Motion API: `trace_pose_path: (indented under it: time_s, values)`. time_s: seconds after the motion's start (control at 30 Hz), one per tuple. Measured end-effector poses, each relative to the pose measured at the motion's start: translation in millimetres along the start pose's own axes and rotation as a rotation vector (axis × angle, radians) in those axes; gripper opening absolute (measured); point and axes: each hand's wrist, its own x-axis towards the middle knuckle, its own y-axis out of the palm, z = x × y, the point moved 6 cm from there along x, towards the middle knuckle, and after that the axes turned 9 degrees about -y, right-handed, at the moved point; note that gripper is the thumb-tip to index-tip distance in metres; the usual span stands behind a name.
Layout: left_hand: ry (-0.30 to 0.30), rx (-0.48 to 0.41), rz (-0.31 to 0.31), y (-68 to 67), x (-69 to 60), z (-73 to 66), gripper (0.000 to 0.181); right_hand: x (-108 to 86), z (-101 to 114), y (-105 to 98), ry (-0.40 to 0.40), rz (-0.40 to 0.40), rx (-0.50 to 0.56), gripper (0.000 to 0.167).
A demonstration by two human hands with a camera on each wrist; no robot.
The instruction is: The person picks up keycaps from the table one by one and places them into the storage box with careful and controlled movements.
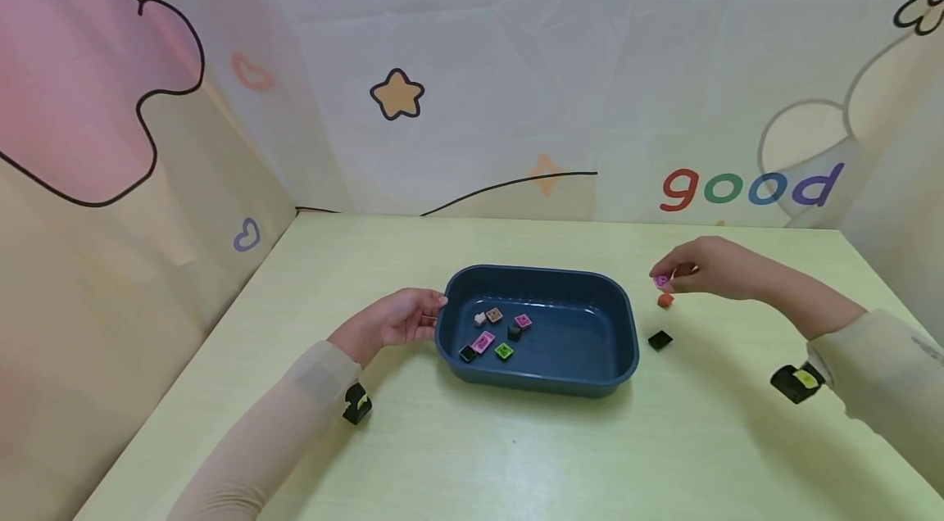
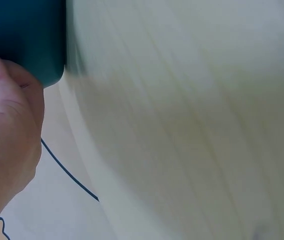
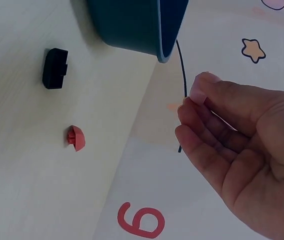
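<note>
A dark blue rectangular bin (image 1: 546, 382) stands on the table. My left hand (image 1: 401, 316) grips its left rim, thumb at the top edge and fingers against the outer wall; the left wrist view shows the same hand (image 2: 11, 110) at the bin's corner. Between thumb and fingertips, my right hand (image 1: 715, 267) pinches a small pink toy brick (image 1: 661, 281), held above the table right of the bin. In the right wrist view the pinched brick (image 3: 198, 92) is mostly covered by the fingers. Below that hand lie an orange-red piece (image 1: 665, 301) and a black brick (image 1: 660, 340).
Several small bricks lie in the left half of the bin, among them a green one (image 1: 504, 351), a long pink one (image 1: 483, 342) and a white piece (image 1: 480, 319). A printed cloth (image 1: 472, 95) hangs behind the pale table (image 1: 472, 455).
</note>
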Motion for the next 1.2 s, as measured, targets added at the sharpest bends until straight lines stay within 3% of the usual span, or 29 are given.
trace_pose_path:
  time_s: [0.17, 0.77, 1.2]
  values:
    - [-0.001, 0.011, -0.021, 0.1, 0.4, -1.2, 0.02, 7.0, 13, -4, -0.01, -0.002, 0.009, 0.029]
    - [0.008, -0.02, -0.009, 1.3, -2.1, -0.7, 0.017, 41.2, 56, -11, -0.104, -0.056, -0.018, 0.028]
    - [0.01, -0.014, -0.006, 0.4, -2.0, -0.2, 0.016, 71.2, 81, -7, -0.158, -0.033, 0.007, 0.028]
